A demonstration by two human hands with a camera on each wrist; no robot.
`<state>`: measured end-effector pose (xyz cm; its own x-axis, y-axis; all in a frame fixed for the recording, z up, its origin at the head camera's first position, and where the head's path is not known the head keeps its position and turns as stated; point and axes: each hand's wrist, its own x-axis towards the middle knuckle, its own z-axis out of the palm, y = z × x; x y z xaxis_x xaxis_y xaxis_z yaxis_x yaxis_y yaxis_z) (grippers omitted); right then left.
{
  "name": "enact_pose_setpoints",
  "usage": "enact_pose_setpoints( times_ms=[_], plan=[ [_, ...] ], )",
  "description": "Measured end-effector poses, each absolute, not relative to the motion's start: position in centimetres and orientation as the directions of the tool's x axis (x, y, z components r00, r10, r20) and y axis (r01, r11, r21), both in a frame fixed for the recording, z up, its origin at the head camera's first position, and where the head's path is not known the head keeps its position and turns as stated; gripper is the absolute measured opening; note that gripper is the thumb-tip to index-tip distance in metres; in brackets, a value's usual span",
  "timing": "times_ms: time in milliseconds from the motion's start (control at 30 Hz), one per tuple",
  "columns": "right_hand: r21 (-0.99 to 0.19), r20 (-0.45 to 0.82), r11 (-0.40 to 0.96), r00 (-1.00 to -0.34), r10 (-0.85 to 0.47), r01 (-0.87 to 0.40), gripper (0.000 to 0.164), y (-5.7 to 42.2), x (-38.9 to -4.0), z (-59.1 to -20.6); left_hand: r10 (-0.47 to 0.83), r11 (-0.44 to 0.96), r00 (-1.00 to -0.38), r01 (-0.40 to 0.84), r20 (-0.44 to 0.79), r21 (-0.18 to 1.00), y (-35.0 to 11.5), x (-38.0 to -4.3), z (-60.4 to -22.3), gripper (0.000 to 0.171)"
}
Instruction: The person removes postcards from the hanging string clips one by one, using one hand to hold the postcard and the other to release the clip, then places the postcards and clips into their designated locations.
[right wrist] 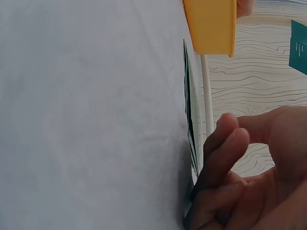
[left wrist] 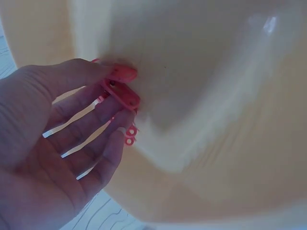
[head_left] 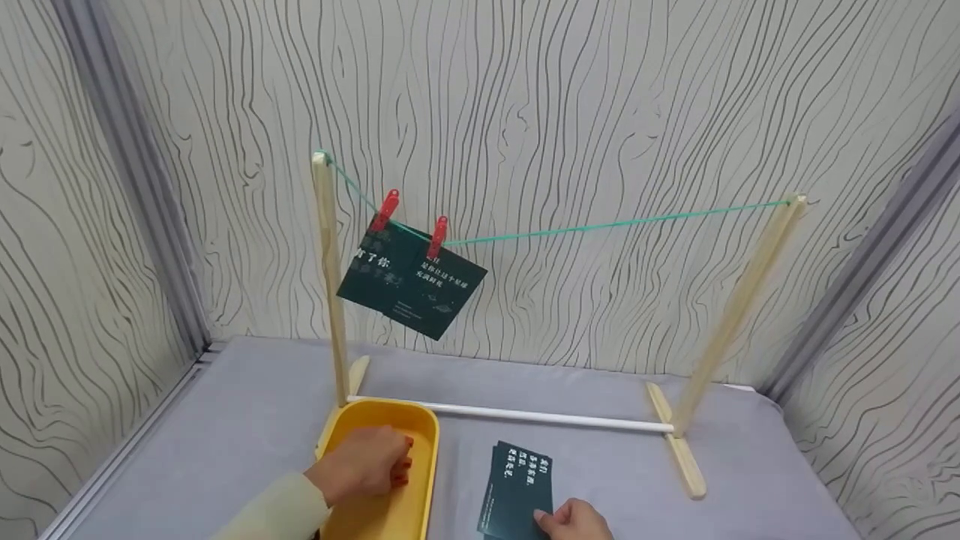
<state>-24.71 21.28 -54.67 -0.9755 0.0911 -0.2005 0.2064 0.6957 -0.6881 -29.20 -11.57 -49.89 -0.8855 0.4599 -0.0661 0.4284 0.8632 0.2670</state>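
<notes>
My left hand (head_left: 371, 459) reaches into a yellow bin (head_left: 433, 480). In the left wrist view, its thumb and fingers pinch a red plastic clothespin (left wrist: 123, 96). More red clip ends (left wrist: 130, 135) show beyond the fingertips. My right hand (head_left: 576, 520) is at the near right corner of a small stack of dark green printed cards (head_left: 517, 487) on the table. Its fingers are bent and a fingertip overlaps the top card. Whether a card is pinched is unclear. Overhead, two red clothespins (head_left: 439, 237) hold dark cards (head_left: 420, 285) on a green string (head_left: 600, 228).
The string runs between a left wooden post (head_left: 328, 277) and a right wooden post (head_left: 739, 315), sagging under the cards. A white rod (head_left: 540, 418) joins the posts low down, behind the bin and stack. Pale cloth (head_left: 600, 465) covers the table; patterned walls stand around.
</notes>
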Motion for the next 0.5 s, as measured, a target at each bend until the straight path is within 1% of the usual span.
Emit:
enact_pose_setpoints(
  times_ms=[500],
  plan=[
    [-0.689,-0.166,0.697,-0.980,0.113,0.197,0.034,21.56,-24.83,-54.56,0.403,0.883,-0.905,0.344,-0.138,0.319,-12.20,-29.31,-49.11,0.014]
  ],
)
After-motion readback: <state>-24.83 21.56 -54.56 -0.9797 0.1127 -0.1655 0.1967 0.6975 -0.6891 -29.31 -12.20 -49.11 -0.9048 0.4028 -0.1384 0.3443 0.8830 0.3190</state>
